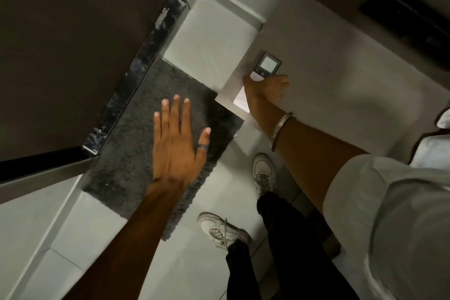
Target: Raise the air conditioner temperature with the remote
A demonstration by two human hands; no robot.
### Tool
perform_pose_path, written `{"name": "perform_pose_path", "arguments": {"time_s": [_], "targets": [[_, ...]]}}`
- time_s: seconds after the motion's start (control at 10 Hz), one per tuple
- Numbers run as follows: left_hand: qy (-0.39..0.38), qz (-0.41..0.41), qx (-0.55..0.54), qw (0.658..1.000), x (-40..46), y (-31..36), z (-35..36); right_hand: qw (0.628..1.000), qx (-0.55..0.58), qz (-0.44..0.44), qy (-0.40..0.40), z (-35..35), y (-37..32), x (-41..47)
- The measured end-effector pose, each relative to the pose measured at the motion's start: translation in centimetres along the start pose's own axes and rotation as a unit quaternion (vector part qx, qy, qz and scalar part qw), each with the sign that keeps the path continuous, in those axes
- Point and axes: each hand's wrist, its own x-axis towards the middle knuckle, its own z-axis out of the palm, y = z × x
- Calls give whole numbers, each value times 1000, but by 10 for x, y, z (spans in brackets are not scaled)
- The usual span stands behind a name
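Shoes: two white laced shoes on the pale tiled floor, below dark trouser legs, nearest the camera.
Sleeve: white sleeve rolled up on the right arm, at the right edge.
Left hand: left hand flat and empty, back up, above the dark shaggy mat.
Left fingers: fingers straight and spread wide, touching nothing; dark ring on the thumb.
Bracelet: metal bracelet round the right wrist.
Right hand: right hand reaching forward, wrapped round the lower half of the remote.
Right fingers: curled closed on the remote, thumb tip lying across the white button part on its left side, the others folded round the right side.
Remote: held against or just in front of the pale wall, at the corner above the mat; upper half clear of the hand, dark-framed screen lit pale; round power symbol just below the screen.
Holder: white plate on the wall just under the wrist, faint lettering on it, too blurred to read.
Screen writing: washed out, unreadable.
Door: dark brown door with a glossy black frame, far left beyond the mat.
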Motion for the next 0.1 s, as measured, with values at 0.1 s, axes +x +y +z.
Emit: {"name": "perform_pose_path", "arguments": {"time_s": [0.1], "targets": [[28, -8, -4, 1000, -12, 1, -21, 998, -38, -29, 47, -10, -1, -23]]}}
